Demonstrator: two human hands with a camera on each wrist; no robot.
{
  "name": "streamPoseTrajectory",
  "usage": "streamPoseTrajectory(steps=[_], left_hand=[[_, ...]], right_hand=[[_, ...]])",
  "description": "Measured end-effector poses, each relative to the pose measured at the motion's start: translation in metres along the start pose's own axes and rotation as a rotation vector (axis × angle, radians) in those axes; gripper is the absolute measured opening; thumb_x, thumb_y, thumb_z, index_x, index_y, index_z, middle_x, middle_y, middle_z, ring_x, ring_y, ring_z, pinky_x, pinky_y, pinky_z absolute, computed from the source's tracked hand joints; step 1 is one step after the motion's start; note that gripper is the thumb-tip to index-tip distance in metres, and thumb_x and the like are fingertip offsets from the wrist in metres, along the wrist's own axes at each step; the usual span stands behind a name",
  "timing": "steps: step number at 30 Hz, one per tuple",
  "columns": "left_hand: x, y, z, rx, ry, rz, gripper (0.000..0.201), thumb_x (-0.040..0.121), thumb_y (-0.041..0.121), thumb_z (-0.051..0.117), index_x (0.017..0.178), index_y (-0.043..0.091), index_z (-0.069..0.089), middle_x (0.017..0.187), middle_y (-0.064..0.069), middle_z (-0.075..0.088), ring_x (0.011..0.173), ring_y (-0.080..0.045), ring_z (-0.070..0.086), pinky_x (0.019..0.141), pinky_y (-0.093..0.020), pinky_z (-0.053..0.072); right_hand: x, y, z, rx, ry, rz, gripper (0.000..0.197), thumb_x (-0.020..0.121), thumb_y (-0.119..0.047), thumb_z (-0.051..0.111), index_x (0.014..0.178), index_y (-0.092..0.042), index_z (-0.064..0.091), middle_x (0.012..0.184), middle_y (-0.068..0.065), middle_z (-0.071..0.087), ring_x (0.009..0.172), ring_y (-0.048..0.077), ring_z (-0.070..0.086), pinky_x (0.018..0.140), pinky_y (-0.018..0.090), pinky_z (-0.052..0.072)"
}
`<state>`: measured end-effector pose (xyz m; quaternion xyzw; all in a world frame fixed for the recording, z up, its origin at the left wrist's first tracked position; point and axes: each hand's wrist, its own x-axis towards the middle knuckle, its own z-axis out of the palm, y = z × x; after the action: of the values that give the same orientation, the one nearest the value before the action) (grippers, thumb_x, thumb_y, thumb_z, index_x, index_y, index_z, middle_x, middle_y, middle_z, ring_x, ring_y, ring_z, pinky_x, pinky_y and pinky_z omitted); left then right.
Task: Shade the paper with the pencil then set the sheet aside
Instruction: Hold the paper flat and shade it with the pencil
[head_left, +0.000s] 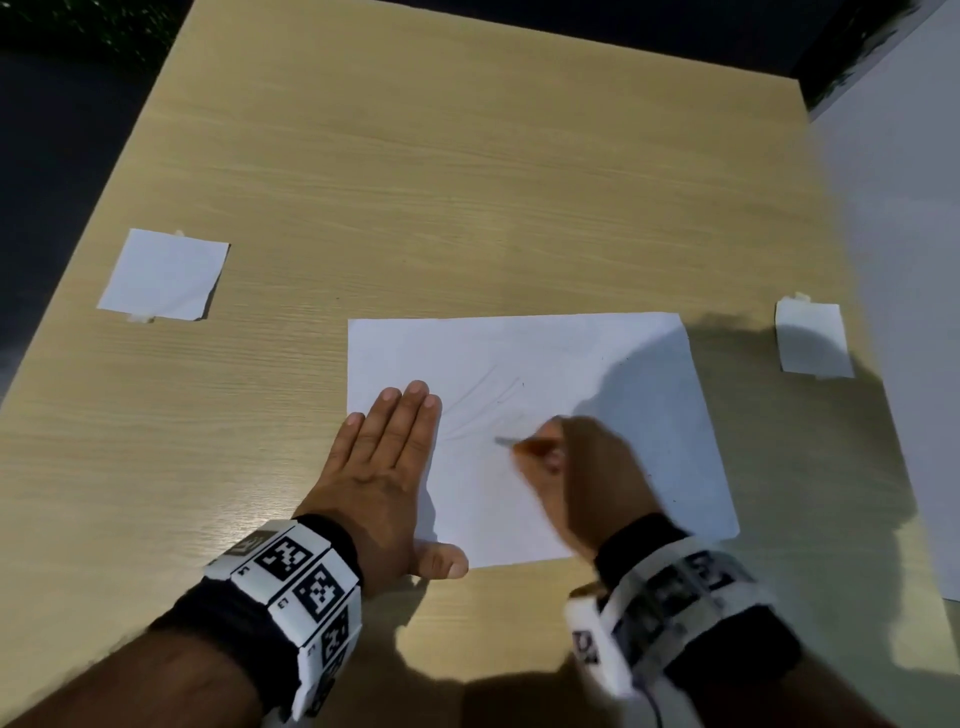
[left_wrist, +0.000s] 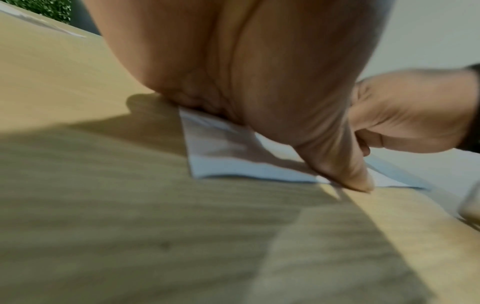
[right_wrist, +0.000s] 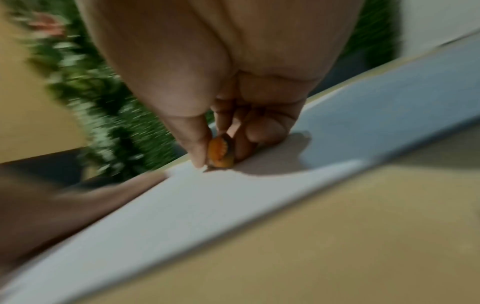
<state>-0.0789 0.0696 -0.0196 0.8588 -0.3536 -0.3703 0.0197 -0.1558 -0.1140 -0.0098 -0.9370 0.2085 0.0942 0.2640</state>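
My left hand (head_left: 387, 467) lies flat, fingers straight and together, pressing down the near-left part of the white rectangular sheet of paper (head_left: 571, 364), thumb stretched along its near edge; nothing in that grip, it's spread wide and only pinning. My right hand (head_left: 587, 478) is curled round the short orange wooden pencil (head_left: 524, 444), fingers and thumb pinching it, the grey tip down on the sheet around its middle. From the right wrist view the pencil's orange butt (right_wrist: 219, 153) shows between thumb and fingers, blurred. Faint grey strokes and creases run on the paper just beyond the tip. The sheet lies on the pale wood-grain table (head_left: 467, 182), towards its near right. Further out, a small white paper square (head_left: 163, 275) is taped down at the left, and a smaller white taped slip (head_left: 810, 340) sits at the right, well apart from the sheet
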Motion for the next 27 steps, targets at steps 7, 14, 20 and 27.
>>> streamPoseTrajectory(steps=[7, 14, 20, 27], left_hand=[[-0.011, -0.023, -0.005, -0.052, 0.042, -0.005, 0.131, 0.064, 0.083, 0.052, 0.131, 0.03, -0.046, 0.134, 0.011, -0.056, 0.125, -0.008, -0.051, 0.111, -0.032, -0.025], [-0.023, -0.029, 0.003, -0.067, 0.089, -0.033, 0.121, 0.056, 0.092, 0.025, 0.134, 0.03, -0.044, 0.137, 0.016, -0.053, 0.127, -0.008, -0.049, 0.108, -0.034, -0.028], [-0.02, -0.025, 0.008, -0.062, 0.093, -0.03, 0.129, 0.048, 0.098, 0.023, 0.132, 0.028, -0.046, 0.137, 0.013, -0.055, 0.128, -0.012, -0.05, 0.097, -0.029, -0.039], [-0.018, -0.024, 0.006, -0.061, 0.03, -0.04, 0.131, 0.046, 0.098, 0.026, 0.127, 0.028, -0.05, 0.131, 0.012, -0.06, 0.123, -0.013, -0.054, 0.096, -0.031, -0.041]], right_hand=[[0.011, 0.024, -0.017, -0.057, 0.063, 0.111, 0.016, 0.089, -0.038, 0.058, 0.088, -0.023, 0.063, 0.086, -0.006, 0.062, 0.073, 0.007, 0.056, 0.057, 0.015, 0.04], [0.009, 0.02, -0.018, -0.075, 0.061, 0.11, 0.018, 0.089, -0.037, 0.058, 0.091, -0.02, 0.065, 0.086, -0.005, 0.063, 0.075, 0.009, 0.058, 0.062, 0.019, 0.043], [-0.03, -0.04, 0.012, 0.059, -0.102, -0.098, 0.017, 0.091, -0.036, 0.055, 0.081, -0.022, 0.056, 0.084, -0.005, 0.055, 0.079, 0.014, 0.053, 0.071, 0.024, 0.041], [-0.028, -0.015, 0.009, -0.006, -0.038, 0.044, 0.024, 0.091, -0.037, 0.052, 0.074, -0.022, 0.047, 0.077, -0.006, 0.048, 0.069, 0.012, 0.05, 0.055, 0.019, 0.03]])
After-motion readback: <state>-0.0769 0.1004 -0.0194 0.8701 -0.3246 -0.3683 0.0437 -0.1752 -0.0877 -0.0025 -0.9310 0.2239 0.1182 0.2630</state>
